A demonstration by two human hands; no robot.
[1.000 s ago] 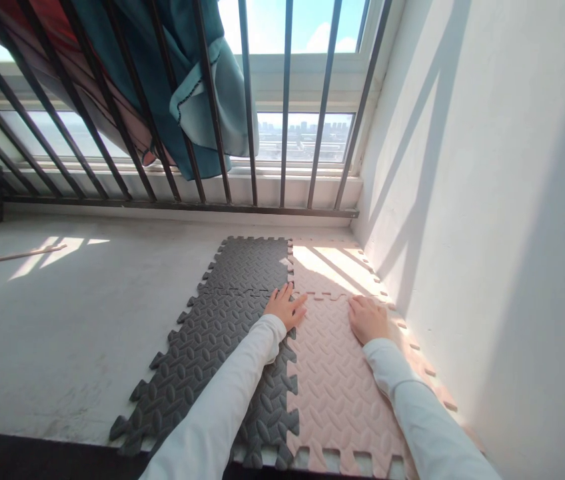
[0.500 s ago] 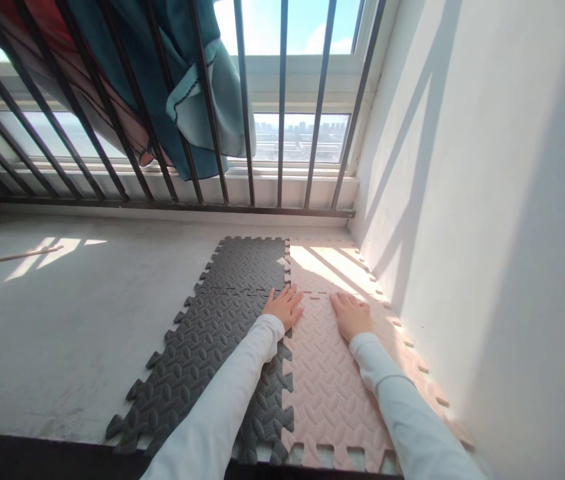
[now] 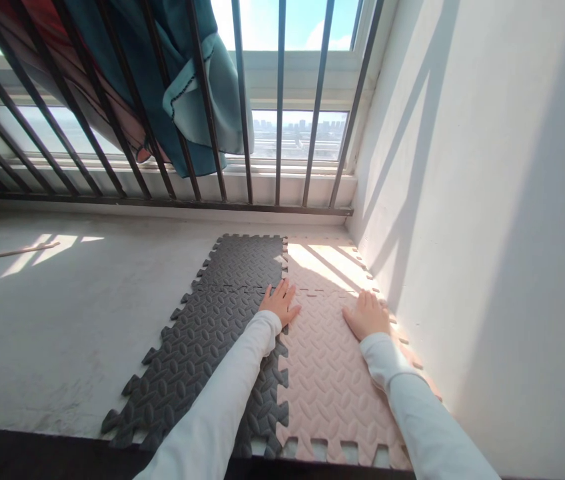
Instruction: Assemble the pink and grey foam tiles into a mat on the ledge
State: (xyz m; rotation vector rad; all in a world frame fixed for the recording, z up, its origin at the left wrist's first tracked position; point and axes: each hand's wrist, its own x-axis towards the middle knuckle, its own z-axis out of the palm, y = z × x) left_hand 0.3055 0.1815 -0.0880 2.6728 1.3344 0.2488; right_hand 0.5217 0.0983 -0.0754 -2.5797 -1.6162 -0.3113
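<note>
Head view: your right hand [image 3: 366, 317] has shifted right; beside its fingers, pink foam tiles [image 3: 327, 373] seem meshed closer. Left hand [image 3: 276, 305] splayed, right fingers together, neither gripping.

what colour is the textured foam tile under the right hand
The textured foam tile is pale pink; head view shows it best.

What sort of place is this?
Probably an enclosed balcony or a window bay, seemingly high up. A dark railing stands in front of windows, distant buildings show through the glass, and cloth hangs behind the bars.
</note>
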